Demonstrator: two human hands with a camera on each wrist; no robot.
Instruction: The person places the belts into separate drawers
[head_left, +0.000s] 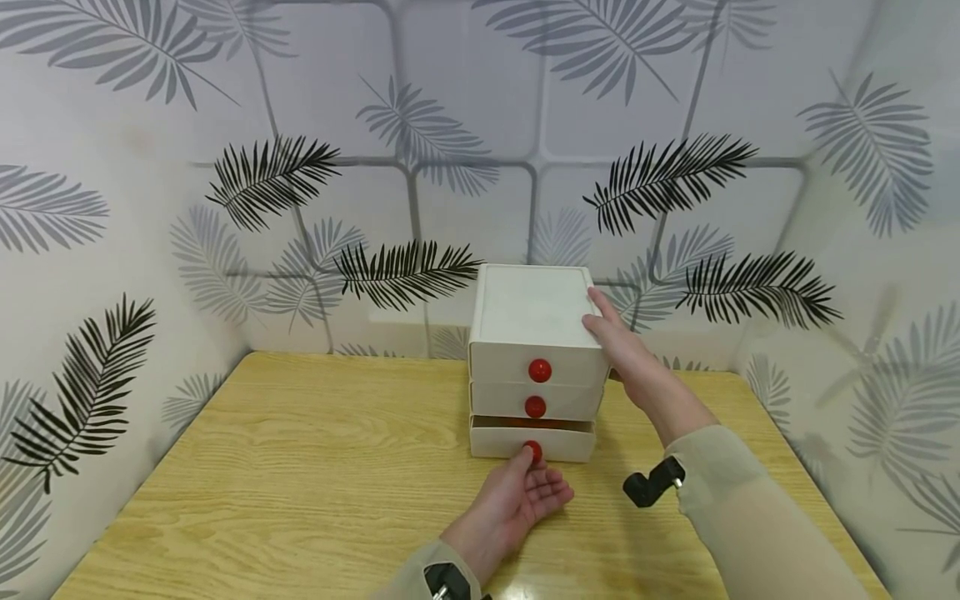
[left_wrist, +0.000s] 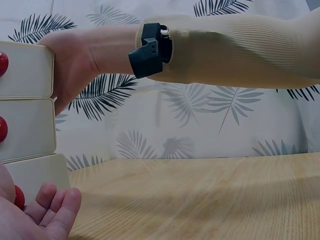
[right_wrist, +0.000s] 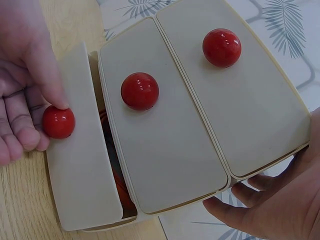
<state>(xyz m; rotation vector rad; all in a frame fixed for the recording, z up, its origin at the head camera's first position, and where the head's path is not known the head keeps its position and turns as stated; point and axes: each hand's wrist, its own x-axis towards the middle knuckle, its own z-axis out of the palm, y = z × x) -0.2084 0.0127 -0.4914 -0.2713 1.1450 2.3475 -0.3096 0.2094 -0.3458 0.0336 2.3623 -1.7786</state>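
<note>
A white three-drawer box [head_left: 536, 308] with round red knobs stands on the wooden table. Its bottom drawer [right_wrist: 82, 170] is pulled partly out, and something reddish shows in the gap. My left hand [head_left: 517, 504] pinches that drawer's red knob [right_wrist: 59, 122] between thumb and forefinger, the other fingers loosely curled. My right hand [head_left: 626, 346] rests along the box's right side, fingertips at the top edge. In the right wrist view the fingers [right_wrist: 227, 212] spread against the box's side. The middle drawer [right_wrist: 155, 145] and top drawer [right_wrist: 235, 100] are closed.
The wooden table [head_left: 300, 467] extends left of the box and a little to its right. A wall covering [head_left: 450, 108] with leaf prints rises close behind the box and along both sides. Each wrist bears a black camera mount [head_left: 654, 482].
</note>
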